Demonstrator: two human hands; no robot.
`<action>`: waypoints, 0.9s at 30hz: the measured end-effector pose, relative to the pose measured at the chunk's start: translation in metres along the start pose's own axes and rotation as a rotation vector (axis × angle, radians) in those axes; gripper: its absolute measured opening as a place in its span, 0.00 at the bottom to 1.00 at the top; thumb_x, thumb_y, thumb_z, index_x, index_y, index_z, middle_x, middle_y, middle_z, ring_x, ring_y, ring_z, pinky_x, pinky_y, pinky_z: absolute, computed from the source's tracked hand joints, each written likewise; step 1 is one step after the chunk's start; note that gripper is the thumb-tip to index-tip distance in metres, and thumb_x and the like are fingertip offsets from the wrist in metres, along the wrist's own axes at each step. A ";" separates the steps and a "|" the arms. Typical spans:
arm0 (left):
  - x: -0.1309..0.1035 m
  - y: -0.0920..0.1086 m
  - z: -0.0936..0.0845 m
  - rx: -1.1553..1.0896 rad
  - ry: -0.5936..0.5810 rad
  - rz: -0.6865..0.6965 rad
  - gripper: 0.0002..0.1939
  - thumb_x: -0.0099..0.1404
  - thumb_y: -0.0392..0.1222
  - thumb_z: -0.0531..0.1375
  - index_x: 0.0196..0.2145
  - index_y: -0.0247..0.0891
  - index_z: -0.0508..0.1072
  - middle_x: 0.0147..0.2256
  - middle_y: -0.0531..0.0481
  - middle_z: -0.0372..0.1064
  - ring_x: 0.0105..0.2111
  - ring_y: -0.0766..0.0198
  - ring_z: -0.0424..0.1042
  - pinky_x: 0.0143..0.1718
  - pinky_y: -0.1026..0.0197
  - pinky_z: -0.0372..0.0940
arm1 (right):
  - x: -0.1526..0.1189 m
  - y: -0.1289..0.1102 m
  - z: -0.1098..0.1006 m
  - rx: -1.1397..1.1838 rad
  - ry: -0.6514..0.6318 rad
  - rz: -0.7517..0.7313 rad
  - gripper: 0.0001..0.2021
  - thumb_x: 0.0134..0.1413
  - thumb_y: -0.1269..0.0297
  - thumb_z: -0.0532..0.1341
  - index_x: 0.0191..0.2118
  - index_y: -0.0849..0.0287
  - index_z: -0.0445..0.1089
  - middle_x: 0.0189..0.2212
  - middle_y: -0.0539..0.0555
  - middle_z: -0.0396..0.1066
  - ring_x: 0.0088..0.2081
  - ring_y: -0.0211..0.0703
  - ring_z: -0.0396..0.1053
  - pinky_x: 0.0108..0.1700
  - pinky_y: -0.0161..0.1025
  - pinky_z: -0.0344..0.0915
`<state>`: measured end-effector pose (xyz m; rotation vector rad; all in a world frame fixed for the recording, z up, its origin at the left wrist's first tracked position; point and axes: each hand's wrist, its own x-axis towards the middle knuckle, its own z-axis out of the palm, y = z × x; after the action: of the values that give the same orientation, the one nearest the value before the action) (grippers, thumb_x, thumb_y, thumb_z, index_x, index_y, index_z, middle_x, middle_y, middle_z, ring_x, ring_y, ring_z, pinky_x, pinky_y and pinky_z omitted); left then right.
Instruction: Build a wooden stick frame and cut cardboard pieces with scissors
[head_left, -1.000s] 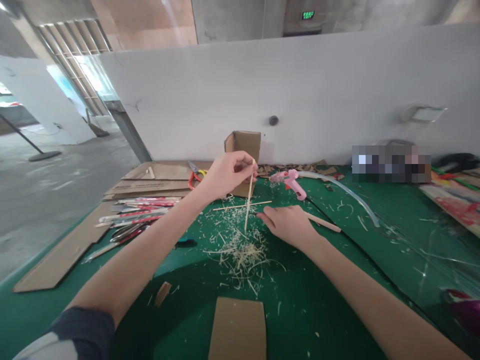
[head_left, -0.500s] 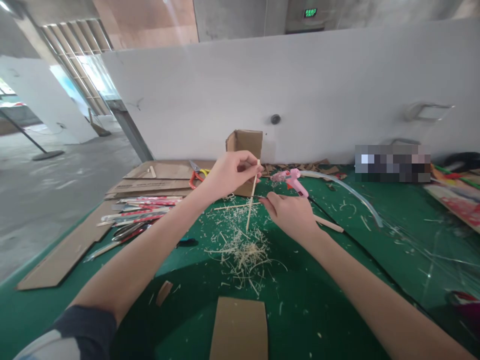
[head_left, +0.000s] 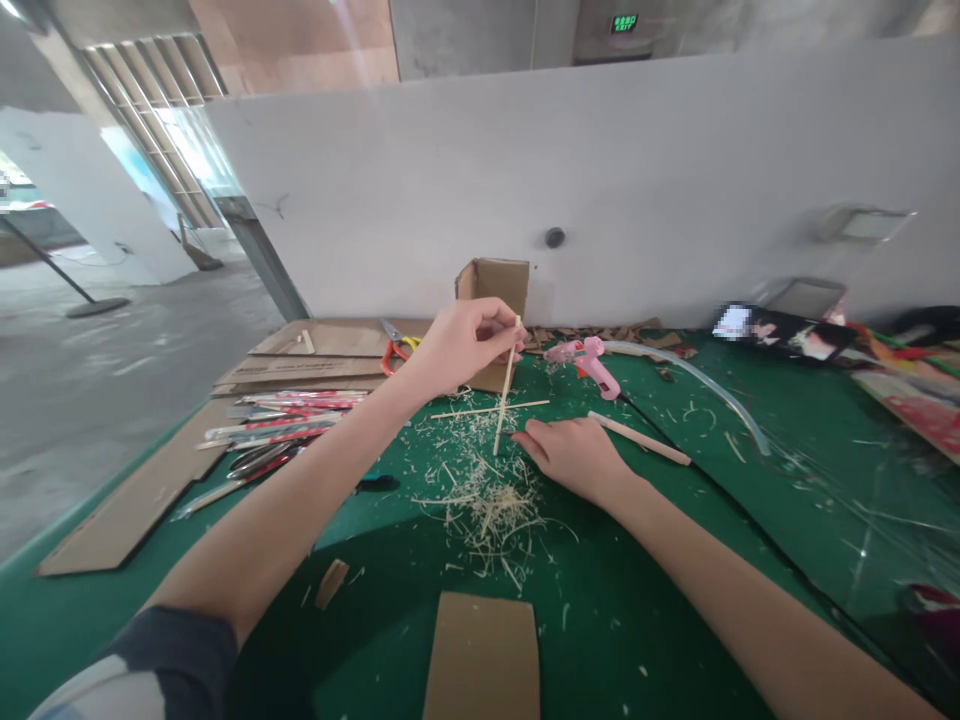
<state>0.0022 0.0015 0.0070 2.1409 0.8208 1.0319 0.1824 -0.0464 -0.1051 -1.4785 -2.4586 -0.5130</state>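
Note:
My left hand (head_left: 476, 345) pinches the upper end of a thin wooden stick (head_left: 506, 390), which slants down toward the table. Near the stick's lower end, my right hand (head_left: 574, 452) is closed on a small thin blade (head_left: 511, 433); only its dark tip shows, and the rest is hidden by the fingers. Another thin stick (head_left: 536, 404) lies crosswise behind the held one. Below both hands is a loose heap of pale wood shavings (head_left: 499, 510) on the green table (head_left: 360, 590).
A pink glue gun (head_left: 592, 365) and a wooden stick (head_left: 641, 438) lie to the right. Scissors (head_left: 394, 350), wrapped sticks (head_left: 277, 425) and cardboard strips (head_left: 112, 500) are at left. A folded cardboard piece (head_left: 502, 280) stands behind; a cardboard rectangle (head_left: 484, 660) lies in front.
My right hand has moved down and slightly toward me along the stick, with the blade now near its lower end. My left hand keeps its pinch, almost unmoved.

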 end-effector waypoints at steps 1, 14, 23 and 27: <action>0.000 0.000 0.000 0.011 0.007 -0.007 0.08 0.61 0.44 0.56 0.32 0.36 0.68 0.31 0.47 0.73 0.32 0.65 0.73 0.35 0.63 0.69 | 0.001 0.002 -0.002 0.013 0.050 0.009 0.25 0.65 0.53 0.42 0.27 0.59 0.67 0.16 0.51 0.69 0.18 0.35 0.63 0.23 0.35 0.38; -0.002 0.006 0.002 0.094 0.039 -0.002 0.07 0.60 0.44 0.57 0.30 0.38 0.67 0.27 0.50 0.73 0.29 0.66 0.73 0.32 0.63 0.67 | 0.019 0.005 -0.036 -0.123 0.354 0.129 0.23 0.64 0.54 0.44 0.25 0.60 0.66 0.13 0.50 0.66 0.14 0.34 0.57 0.24 0.34 0.36; -0.001 0.004 0.001 0.051 0.043 -0.034 0.08 0.60 0.45 0.57 0.30 0.37 0.66 0.28 0.48 0.73 0.29 0.66 0.73 0.32 0.63 0.68 | 0.007 -0.007 -0.017 -0.089 0.057 0.092 0.25 0.64 0.52 0.43 0.25 0.59 0.68 0.14 0.51 0.67 0.17 0.37 0.63 0.24 0.35 0.36; -0.001 0.003 0.000 0.064 0.053 -0.049 0.09 0.59 0.46 0.58 0.29 0.37 0.66 0.28 0.48 0.73 0.29 0.65 0.73 0.32 0.63 0.68 | 0.003 -0.008 -0.012 -0.053 0.010 0.045 0.26 0.64 0.51 0.43 0.25 0.59 0.68 0.15 0.52 0.68 0.18 0.38 0.64 0.24 0.36 0.36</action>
<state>0.0029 -0.0013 0.0089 2.1438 0.9377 1.0542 0.1740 -0.0527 -0.0951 -1.5440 -2.4154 -0.5791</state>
